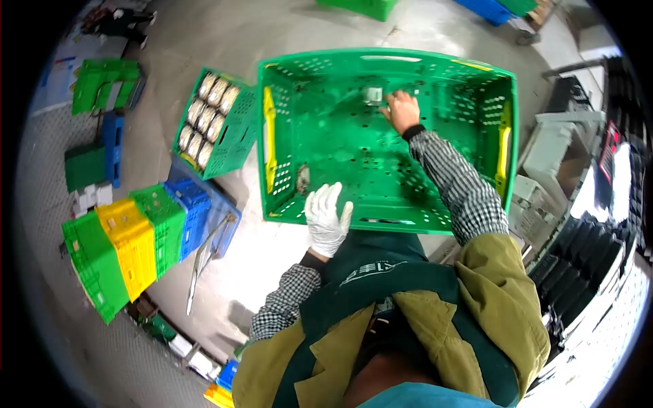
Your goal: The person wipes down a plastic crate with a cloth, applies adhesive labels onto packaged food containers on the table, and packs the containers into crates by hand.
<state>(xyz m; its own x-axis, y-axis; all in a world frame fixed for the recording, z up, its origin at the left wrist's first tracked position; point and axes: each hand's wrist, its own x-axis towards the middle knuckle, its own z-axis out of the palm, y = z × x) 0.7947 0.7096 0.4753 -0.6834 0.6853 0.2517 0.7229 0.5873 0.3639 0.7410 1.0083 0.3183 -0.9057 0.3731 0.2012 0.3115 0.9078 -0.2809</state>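
A large green plastic crate (354,139) with yellow handles lies in front of my body. My right hand (403,111), bare, reaches down inside it with the fingers apart and slightly bent. Just left of those fingertips is a small whitish, partly clear item (373,95); whether they touch it I cannot tell. In a white glove, my left hand (326,219) is at the crate's near rim, fingers stretched out and holding nothing. A small brownish-grey scrap (303,179) lies in the crate's near left corner.
Left of the large crate stands a smaller green crate (235,139) filled with several wrapped pale packs (206,119). Stacked green, yellow and blue crates (122,238) rest on a cart with a metal handle (203,262). Shelving with black trays (578,272) lines the right side.
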